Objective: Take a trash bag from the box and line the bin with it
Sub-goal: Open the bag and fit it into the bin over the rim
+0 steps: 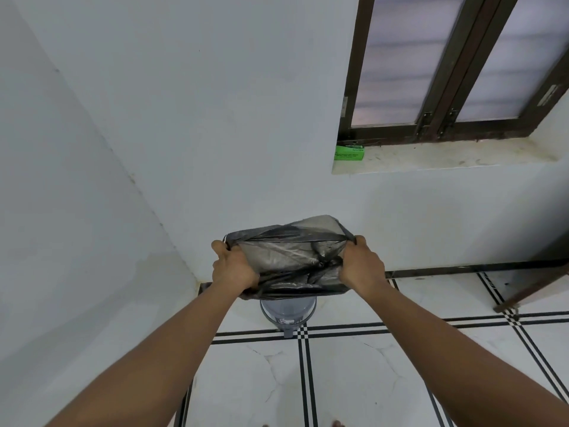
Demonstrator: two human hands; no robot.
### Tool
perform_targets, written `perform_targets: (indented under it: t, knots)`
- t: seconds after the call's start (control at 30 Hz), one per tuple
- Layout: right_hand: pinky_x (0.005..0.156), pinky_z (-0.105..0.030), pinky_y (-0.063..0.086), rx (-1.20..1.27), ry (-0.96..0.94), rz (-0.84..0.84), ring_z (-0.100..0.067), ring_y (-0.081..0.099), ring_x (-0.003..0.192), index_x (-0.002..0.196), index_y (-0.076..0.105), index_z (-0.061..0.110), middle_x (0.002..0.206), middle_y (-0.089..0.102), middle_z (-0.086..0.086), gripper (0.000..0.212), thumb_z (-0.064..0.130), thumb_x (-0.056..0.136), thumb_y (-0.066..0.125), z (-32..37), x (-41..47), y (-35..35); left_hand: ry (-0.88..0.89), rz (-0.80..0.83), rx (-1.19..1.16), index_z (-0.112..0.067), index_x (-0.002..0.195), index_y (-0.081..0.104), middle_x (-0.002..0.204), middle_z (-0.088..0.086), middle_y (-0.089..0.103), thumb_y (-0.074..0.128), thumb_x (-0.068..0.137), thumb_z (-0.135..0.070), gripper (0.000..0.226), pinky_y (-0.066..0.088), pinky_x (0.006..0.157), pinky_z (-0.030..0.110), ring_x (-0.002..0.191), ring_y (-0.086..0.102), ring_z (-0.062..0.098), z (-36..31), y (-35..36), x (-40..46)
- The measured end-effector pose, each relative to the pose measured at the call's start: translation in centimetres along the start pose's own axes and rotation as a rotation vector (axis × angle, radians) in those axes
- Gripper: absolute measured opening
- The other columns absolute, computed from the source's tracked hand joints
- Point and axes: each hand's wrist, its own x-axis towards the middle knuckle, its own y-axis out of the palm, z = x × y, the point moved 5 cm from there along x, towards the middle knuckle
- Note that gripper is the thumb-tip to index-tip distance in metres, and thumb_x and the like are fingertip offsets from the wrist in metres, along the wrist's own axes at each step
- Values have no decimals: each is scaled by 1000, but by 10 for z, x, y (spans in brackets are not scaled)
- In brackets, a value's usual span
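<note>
A: Head view: left hand [235,268] and right hand [360,263] each grip one side of the bag [292,257], fingers curled round the film, pulling its mouth wide.

B: Where's the bag relative to the bin?

A: Stretched over the top of the bin [288,312]. Film covers the rim, so I can't tell if it's already hooked on or just held above it. Only the lower grey body shows, standing on the floor [369,380] against the wall [215,118].

B: Box?

A: Green box [349,153] sits on the sill [446,158] under the window [446,66], well apart from the hands. Pull-a-bag step looks done; lining is the step in hand.

B: Failure modes?

A: My read: the film is thin and taut, so too much sideways pull could tear it. If one side slips off the rim while the other gets tucked, the whole bag drops in. Trapped air could also balloon the bag up and stop it seating. The bin looks light and could tip or slide on tile if the hands push down unevenly.
</note>
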Motion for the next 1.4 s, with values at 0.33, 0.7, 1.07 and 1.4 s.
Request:
perform_targets:
  t: [0.33, 0.7, 1.07, 1.4]
  knots:
    - [93, -33, 51, 512, -347, -423, -24, 54, 114, 137, 48, 10, 145, 40, -13, 52, 11, 88, 64, 49, -8, -33, 526, -733, -278, -11, 135, 46, 147, 8, 26, 65, 82, -3, 56, 57, 68, 40, 88, 60, 27, -49, -45, -58]
    - [70, -26, 52, 101, -105, 221, -30, 70, 90, 95, 73, 9, 101, 71, -11, 23, 9, 75, 62, 5, -2, 24, 165, 26, 109, -12, 108, 59, 114, 6, 52, 75, 76, -20, 36, 56, 71, 37, 89, 70, 33, -4, 4, -25]
    - [78, -33, 56, -428, -156, 867, -22, 64, 73, 91, 72, 6, 94, 70, -13, 12, 12, 81, 69, -15, -29, 45, 242, 454, 528, -7, 115, 66, 107, 11, 65, 61, 87, -14, 29, 59, 70, 35, 84, 70, 28, 12, 29, -38]
    - [83, -43, 57, 137, -341, -309, -38, 65, 98, 151, 37, 11, 157, 30, -18, 70, 6, 86, 61, 11, -4, -8, 490, -657, 82, -6, 146, 39, 155, 15, 25, 70, 80, -8, 73, 52, 55, 41, 61, 56, 31, -16, -30, -56]
